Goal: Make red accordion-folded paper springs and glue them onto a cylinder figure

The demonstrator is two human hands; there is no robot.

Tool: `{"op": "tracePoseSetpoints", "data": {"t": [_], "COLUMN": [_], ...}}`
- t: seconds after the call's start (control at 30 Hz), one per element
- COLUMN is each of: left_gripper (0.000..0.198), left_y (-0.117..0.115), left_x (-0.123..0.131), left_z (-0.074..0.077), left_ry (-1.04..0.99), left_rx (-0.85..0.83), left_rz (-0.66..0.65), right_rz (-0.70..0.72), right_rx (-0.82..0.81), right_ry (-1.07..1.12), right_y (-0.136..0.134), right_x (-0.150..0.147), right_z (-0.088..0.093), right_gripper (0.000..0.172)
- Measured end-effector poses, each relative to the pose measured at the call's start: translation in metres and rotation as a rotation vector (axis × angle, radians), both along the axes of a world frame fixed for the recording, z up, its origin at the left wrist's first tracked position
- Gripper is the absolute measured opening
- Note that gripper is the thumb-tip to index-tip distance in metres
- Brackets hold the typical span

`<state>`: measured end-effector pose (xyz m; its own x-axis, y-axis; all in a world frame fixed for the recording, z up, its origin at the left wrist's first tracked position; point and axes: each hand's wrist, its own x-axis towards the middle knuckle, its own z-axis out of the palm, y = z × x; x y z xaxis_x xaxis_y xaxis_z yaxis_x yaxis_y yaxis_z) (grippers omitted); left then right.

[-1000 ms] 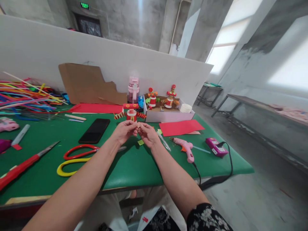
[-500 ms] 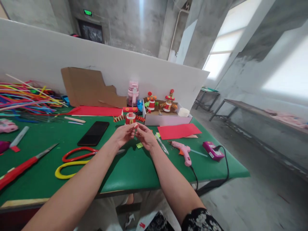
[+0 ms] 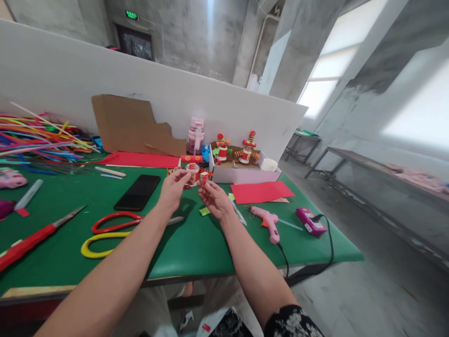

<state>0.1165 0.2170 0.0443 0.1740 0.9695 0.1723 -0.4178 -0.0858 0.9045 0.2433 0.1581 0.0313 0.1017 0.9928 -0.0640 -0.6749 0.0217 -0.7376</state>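
Observation:
My right hand point(image 3: 213, 199) pinches a small folded red-and-white paper spring point(image 3: 204, 178) above the green table. Just left of it, my left hand point(image 3: 174, 187) has its fingers closed near the red paper-cup figure point(image 3: 192, 174); whether it grips the cup or something small is hidden. The cup figure has folded paper arms, partly covered by my hands. A red paper roll point(image 3: 191, 158) lies behind it. Two finished-looking figures point(image 3: 222, 152) with red cups stand in a white box point(image 3: 245, 176) behind my right hand.
Scissors with red and yellow handles point(image 3: 105, 245), a black phone point(image 3: 137, 192) and red-handled scissors point(image 3: 31, 243) lie left. Right are red paper point(image 3: 261, 192), a pink glue gun point(image 3: 268, 222) and a purple power block point(image 3: 311, 222). Pipe cleaners point(image 3: 38, 142) are piled far left.
My hands have moved apart, the left one towards the left and slightly up. The folded paper spring now shows in my right hand.

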Motion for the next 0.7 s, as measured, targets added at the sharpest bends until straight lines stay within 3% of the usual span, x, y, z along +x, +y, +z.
{"op": "tracePoseSetpoints", "data": {"t": [0.17,0.27,0.43,0.57,0.7], "left_gripper": [0.033,0.031,0.035,0.049,0.051], "left_y": [0.0010,0.0012,-0.0019,-0.0062,-0.0082], "left_x": [-0.0015,-0.0037,-0.0038,-0.0021,-0.0017], "left_z": [0.0011,0.0017,0.0041,0.0052,0.0053], "left_ry": [-0.001,0.003,0.022,0.075,0.089], "left_rx": [0.176,0.213,0.223,0.206,0.169], "left_rz": [-0.071,-0.104,-0.215,-0.311,-0.288], "right_rz": [0.082,0.137,0.188,0.208,0.233], "right_rx": [0.025,0.025,0.006,-0.009,-0.019], "right_ry": [0.013,0.067,0.115,0.115,0.118], "right_y": [-0.0013,-0.0027,-0.0050,-0.0053,-0.0040], "right_x": [-0.0012,-0.0019,-0.0012,-0.0008,-0.0021], "right_z": [-0.0002,0.0003,-0.0005,-0.0017,-0.0011], "right_gripper": [0.001,0.010,0.015,0.014,0.018]}}
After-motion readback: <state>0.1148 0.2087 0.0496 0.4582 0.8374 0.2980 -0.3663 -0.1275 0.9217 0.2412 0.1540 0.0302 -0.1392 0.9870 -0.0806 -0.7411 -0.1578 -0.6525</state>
